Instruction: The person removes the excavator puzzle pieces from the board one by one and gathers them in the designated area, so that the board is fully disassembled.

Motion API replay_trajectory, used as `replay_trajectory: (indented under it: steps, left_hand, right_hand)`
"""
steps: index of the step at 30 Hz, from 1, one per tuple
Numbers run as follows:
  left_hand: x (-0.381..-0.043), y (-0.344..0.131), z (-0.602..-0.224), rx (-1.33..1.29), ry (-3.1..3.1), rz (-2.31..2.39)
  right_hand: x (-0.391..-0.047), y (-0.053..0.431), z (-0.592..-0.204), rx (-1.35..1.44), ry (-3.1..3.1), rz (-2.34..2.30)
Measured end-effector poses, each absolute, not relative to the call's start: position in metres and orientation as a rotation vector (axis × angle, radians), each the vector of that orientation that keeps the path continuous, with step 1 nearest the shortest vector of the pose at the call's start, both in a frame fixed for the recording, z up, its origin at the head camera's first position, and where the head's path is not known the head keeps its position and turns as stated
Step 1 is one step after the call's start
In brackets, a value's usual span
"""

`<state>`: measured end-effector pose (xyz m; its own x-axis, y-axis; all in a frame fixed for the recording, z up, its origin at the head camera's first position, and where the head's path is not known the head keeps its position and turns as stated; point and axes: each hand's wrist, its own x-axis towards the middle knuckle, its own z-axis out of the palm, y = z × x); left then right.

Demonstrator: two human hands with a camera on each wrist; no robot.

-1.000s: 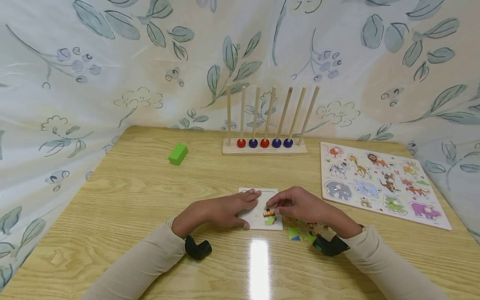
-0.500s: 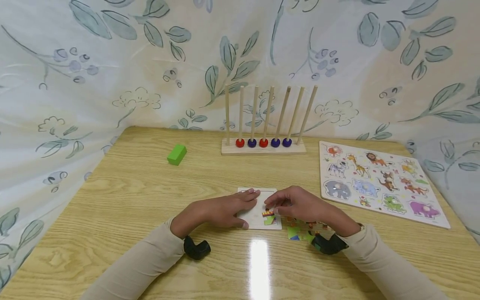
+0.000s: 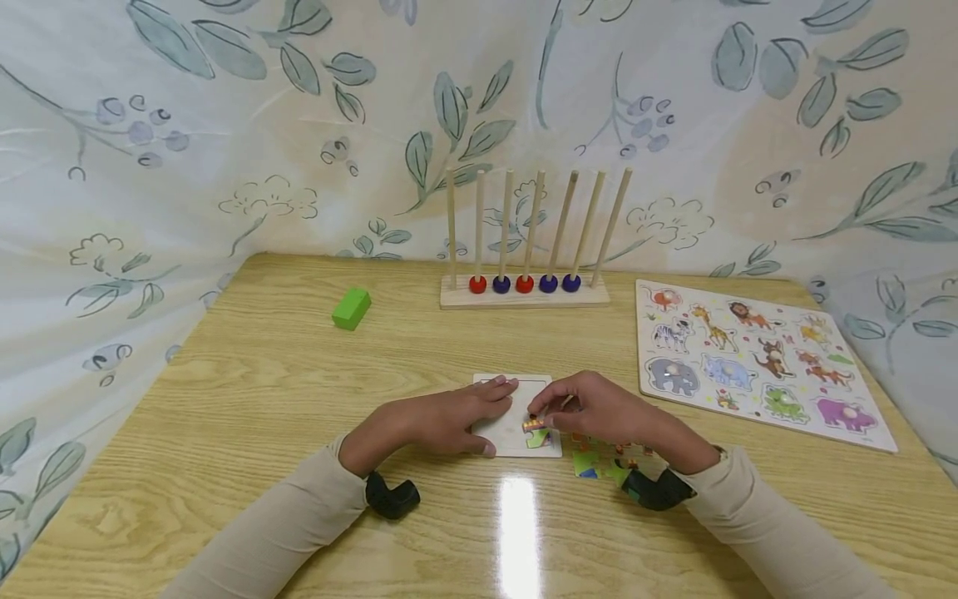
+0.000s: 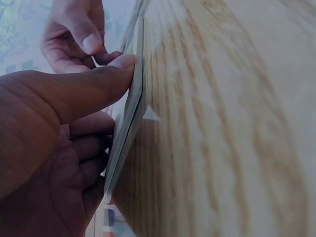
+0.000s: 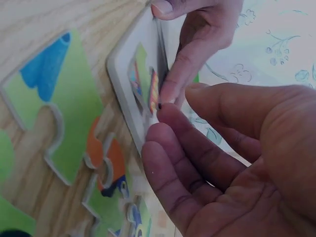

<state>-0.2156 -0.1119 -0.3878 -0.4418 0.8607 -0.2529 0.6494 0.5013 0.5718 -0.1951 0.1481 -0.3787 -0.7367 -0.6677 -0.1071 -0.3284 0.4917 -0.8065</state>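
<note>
A small white puzzle board (image 3: 511, 433) lies in front of me. My left hand (image 3: 445, 420) rests on its left side, fingers stretched over the surface and thumb at the near edge. At the board's lower right, my right hand (image 3: 602, 409) pinches a jigsaw piece (image 3: 536, 437) with thumb and forefinger. The piece is green with a red and yellow band. In the right wrist view, this banded piece (image 5: 154, 91) stands tilted over the board, a fingertip at its dark knob. Beside the board, partly under my right hand, lie loose jigsaw pieces (image 3: 587, 464).
Behind the board stands a wooden peg rack (image 3: 524, 298) with red and blue beads. A green block (image 3: 352, 309) sits at the back left. An animal peg puzzle (image 3: 763, 366) occupies the right side. Patterned cloth (image 3: 337, 125) hangs behind the wooden table (image 3: 224, 399).
The banded piece has tilted slightly under my right fingertips. My left hand stays in place on the board. The whole head view has shifted a little.
</note>
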Motion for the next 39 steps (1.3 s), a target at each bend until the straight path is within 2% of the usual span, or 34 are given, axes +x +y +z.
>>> replay_trajectory:
  steps: [39]
  left_hand:
    - [-0.2143,-0.1140,-0.3878,1.233,2.238,0.545]
  right_hand:
    - [-0.1952,0.1417,-0.3821,-0.838,2.119,-1.297]
